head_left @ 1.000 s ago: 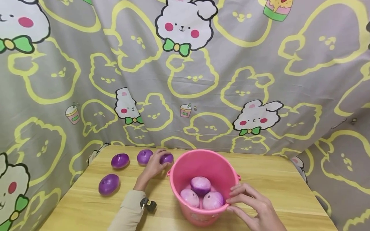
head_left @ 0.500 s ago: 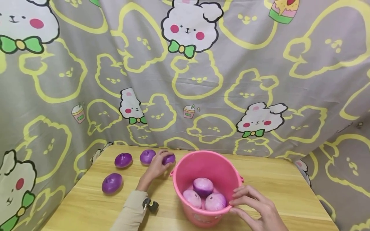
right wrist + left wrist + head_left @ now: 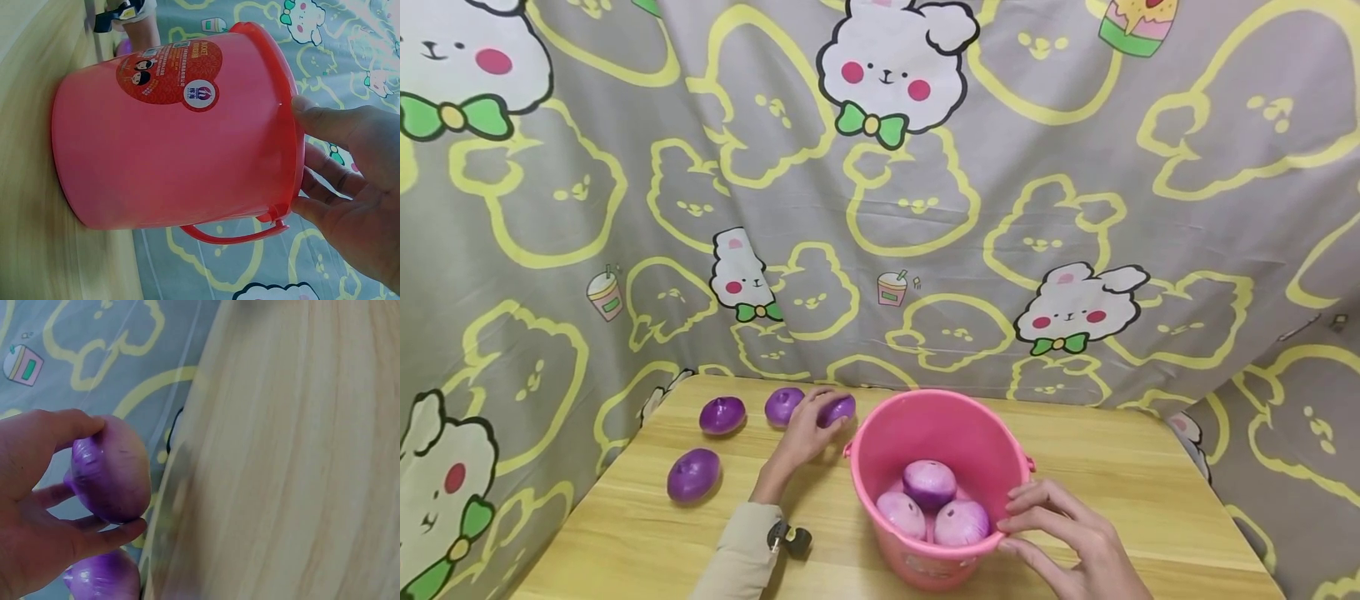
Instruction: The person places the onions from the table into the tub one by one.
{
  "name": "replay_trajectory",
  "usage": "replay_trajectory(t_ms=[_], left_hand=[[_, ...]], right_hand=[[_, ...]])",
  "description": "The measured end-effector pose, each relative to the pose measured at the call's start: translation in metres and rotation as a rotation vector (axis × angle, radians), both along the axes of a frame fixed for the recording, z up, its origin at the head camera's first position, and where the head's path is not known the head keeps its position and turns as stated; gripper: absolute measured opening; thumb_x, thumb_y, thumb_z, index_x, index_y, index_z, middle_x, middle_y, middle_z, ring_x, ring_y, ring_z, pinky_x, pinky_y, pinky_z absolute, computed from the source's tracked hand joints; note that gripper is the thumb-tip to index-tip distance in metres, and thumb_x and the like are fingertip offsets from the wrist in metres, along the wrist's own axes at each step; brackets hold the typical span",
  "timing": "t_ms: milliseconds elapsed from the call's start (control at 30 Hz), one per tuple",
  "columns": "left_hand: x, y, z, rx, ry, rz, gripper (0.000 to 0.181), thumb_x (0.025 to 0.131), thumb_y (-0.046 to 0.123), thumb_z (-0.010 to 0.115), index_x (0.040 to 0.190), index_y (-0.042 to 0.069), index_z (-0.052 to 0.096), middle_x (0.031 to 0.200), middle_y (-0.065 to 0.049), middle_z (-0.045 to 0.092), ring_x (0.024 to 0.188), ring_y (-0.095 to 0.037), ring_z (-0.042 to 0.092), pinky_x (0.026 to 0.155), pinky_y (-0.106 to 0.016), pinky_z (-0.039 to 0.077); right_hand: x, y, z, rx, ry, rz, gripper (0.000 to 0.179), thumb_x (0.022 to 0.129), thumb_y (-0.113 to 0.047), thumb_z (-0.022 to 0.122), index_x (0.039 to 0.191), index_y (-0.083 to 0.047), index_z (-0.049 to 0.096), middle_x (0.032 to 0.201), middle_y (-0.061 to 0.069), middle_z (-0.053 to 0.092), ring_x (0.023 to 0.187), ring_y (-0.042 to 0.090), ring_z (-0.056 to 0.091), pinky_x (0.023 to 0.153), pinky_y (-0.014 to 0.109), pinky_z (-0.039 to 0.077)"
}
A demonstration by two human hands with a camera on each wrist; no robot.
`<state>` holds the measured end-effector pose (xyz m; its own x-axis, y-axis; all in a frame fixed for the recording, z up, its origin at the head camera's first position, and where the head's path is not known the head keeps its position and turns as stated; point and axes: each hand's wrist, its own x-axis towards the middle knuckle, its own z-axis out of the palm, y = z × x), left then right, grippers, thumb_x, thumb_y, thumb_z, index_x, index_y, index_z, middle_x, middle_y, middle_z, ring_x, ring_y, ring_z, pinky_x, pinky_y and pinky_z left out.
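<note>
In the head view my left hand [image 3: 805, 429] holds a shiny purple onion [image 3: 842, 408] near the table's back edge, just left of the pink bucket [image 3: 940, 433]. The left wrist view shows the thumb on one side of this onion [image 3: 115, 472] and fingers on the other. My right hand [image 3: 1071, 533] pinches the bucket's right front rim, thumb outside in the right wrist view; the far fingertips are partly hidden. Inside the upright bucket lie three pale purple onions [image 3: 929, 483]. A further purple onion [image 3: 784, 407] sits directly left of my left hand, partly covered by it.
Two more purple onions [image 3: 722, 415] lie on the left of the wooden table [image 3: 1120, 467], one nearer the front [image 3: 693, 476]. A cartoon-printed grey curtain [image 3: 820, 200] hangs behind and at both sides. The bucket's handle [image 3: 237, 237] hangs down at its side.
The head view has shifted slightly, so everything appears a little further right. Both hands keep their places, the left at the onion and the right on the bucket rim.
</note>
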<state>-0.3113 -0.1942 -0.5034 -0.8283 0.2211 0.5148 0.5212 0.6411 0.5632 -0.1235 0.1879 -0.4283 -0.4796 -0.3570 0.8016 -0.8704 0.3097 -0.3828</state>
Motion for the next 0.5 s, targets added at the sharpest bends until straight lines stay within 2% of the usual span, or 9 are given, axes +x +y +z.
replay_trajectory(t_ms=[267,500], left_hand=[[0.003,0.002,0.010,0.044,0.063,0.009,0.045,0.087,0.009,0.080,0.131,0.006,0.068,0.134,-0.024,0.059,0.125,-0.042,0.055,0.102,-0.068,0.045],[0.016,-0.008,0.028,0.081,0.030,0.032,0.046,0.090,0.013,0.078,0.135,0.011,0.067,0.136,-0.022,0.053,0.121,-0.042,0.056,0.098,-0.064,0.050]], right_hand=[[-0.002,0.001,0.002,-0.005,0.011,0.008,0.024,0.084,-0.019,0.086,0.106,-0.018,0.076,0.111,0.002,0.067,0.111,0.014,0.062,0.108,0.019,0.044],[-0.003,-0.001,0.000,-0.021,0.030,0.046,0.025,0.084,-0.017,0.086,0.107,-0.016,0.076,0.111,0.004,0.067,0.112,0.016,0.061,0.109,0.020,0.043]])
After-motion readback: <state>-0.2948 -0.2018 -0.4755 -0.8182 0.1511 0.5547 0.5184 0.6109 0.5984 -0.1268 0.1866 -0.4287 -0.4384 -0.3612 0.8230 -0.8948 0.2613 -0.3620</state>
